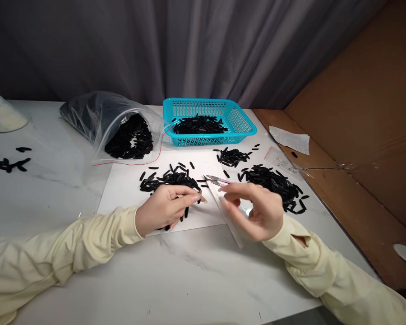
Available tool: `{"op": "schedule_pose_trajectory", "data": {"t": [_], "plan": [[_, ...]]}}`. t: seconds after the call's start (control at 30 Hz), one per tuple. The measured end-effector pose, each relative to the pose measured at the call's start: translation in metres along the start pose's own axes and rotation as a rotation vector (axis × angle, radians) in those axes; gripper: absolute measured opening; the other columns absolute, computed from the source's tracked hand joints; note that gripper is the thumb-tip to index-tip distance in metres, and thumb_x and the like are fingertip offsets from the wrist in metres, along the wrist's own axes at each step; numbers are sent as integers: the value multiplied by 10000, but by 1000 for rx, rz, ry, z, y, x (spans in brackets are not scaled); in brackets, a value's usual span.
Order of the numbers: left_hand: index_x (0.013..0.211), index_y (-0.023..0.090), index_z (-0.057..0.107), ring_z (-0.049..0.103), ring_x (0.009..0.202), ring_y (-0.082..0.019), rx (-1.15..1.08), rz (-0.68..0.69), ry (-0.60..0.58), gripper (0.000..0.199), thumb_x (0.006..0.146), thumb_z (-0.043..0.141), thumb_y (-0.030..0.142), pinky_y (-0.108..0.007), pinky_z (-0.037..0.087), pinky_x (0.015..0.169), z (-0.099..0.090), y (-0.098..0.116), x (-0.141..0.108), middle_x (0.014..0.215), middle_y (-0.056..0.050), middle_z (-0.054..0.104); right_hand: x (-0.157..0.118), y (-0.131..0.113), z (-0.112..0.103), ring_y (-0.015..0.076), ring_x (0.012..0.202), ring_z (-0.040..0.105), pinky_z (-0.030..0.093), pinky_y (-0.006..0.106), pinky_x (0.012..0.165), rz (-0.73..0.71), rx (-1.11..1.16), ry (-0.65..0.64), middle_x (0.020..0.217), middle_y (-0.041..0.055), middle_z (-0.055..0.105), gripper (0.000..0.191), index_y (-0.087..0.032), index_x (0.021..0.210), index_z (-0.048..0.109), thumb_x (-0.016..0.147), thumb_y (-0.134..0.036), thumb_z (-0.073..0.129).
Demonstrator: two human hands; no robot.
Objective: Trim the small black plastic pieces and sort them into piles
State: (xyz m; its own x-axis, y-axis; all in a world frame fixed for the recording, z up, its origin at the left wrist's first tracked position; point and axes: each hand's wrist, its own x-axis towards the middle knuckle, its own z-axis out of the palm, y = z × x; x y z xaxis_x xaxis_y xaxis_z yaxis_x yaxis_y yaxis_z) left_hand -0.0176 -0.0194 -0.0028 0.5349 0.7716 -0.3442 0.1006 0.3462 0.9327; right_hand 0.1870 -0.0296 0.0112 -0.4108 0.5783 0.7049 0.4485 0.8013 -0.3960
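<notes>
My left hand [171, 205] is over the near edge of a pile of small black strips [171, 179] on a white sheet [122, 185]. Its thumb and forefinger are pinched on a small black strip [199, 197]. Close by on the right, my right hand [252, 210] has thumb and forefinger curved toward each other; whether something tiny sits between their tips is too small to tell. Pointed scissors or tweezers [217, 180] lie just beyond those fingertips, and how they touch the hand is unclear. Another black pile [274, 183] spreads behind my right hand.
A turquoise basket [209, 138] holds black strips at the back. Left of it lies an open clear bag [98, 119] of black strips. A smaller pile [232, 156] sits before the basket. Loose strips [10, 165] lie far left. Cardboard [365, 104] stands at the right.
</notes>
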Motion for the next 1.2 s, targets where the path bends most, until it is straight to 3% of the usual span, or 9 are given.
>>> {"op": "schedule_pose_trajectory", "data": {"t": [0.1, 0.23, 0.4, 0.53, 0.63, 0.77, 0.93, 1.03, 1.2], "plan": [[885, 139, 603, 162, 234, -27, -208, -53, -94, 239, 856, 471, 336, -141, 320, 269, -5, 4, 4, 317, 125, 256, 7, 16, -10, 82, 456, 465, 368, 202, 449, -63, -171, -183, 569, -3, 566, 161, -133, 907, 541, 785, -72, 457], [848, 146, 569, 131, 230, -25, -410, -103, -213, 204, 889, 408, 265, -122, 298, 252, -12, 7, 6, 336, 124, 244, 6, 38, -8, 127, 485, 509, 256, 254, 416, -408, -565, -590, 560, 14, 575, 276, -100, 1028, 535, 792, -59, 399], [844, 143, 548, 109, 225, -31, -547, -153, -387, 248, 910, 318, 203, -120, 312, 251, -18, 6, 6, 353, 121, 226, 4, 48, 4, 131, 445, 469, 213, 277, 424, -720, -741, -586, 507, 3, 515, 191, -102, 895, 555, 830, -72, 378], [851, 148, 551, 113, 215, -43, -627, -172, -499, 295, 914, 266, 190, -133, 346, 261, -21, 4, 8, 345, 116, 204, 16, 44, -6, 128, 507, 478, 271, 270, 438, -795, -661, -536, 570, 5, 534, 145, -111, 862, 545, 855, -98, 401], [845, 157, 549, 125, 208, -51, -671, -188, -583, 319, 912, 237, 183, -141, 357, 264, -22, 2, 9, 340, 109, 211, 22, 37, -15, 128, 559, 481, 323, 262, 478, -665, -578, -476, 622, 17, 565, 106, -124, 847, 532, 866, -137, 428], [836, 159, 543, 126, 209, -52, -693, -202, -619, 323, 906, 228, 178, -143, 358, 265, -23, 2, 10, 340, 107, 209, 18, 28, -17, 111, 487, 418, 302, 246, 463, -341, -416, -343, 524, -7, 505, 162, -164, 700, 496, 858, -175, 465], [825, 160, 529, 139, 202, -49, -688, -209, -623, 297, 902, 244, 187, -144, 362, 266, -22, 3, 10, 335, 107, 224, 16, 21, -10, 68, 435, 436, 337, 187, 450, 147, -72, -520, 536, -19, 531, 211, -148, 775, 550, 893, -204, 384], [804, 161, 516, 147, 200, -48, -686, -211, -639, 263, 895, 272, 191, -143, 367, 271, -22, 4, 9, 335, 108, 230, 22, 25, -5, 60, 389, 428, 349, 174, 434, 418, 34, -552, 449, -42, 512, 200, -152, 687, 548, 847, -236, 465], [785, 171, 503, 161, 199, -47, -650, -205, -648, 224, 888, 309, 214, -142, 362, 268, -21, 4, 8, 336, 108, 235, 35, 31, -7, 67, 369, 487, 405, 174, 410, 649, 206, -726, 503, -7, 590, 236, -135, 684, 558, 834, -310, 503]]}}
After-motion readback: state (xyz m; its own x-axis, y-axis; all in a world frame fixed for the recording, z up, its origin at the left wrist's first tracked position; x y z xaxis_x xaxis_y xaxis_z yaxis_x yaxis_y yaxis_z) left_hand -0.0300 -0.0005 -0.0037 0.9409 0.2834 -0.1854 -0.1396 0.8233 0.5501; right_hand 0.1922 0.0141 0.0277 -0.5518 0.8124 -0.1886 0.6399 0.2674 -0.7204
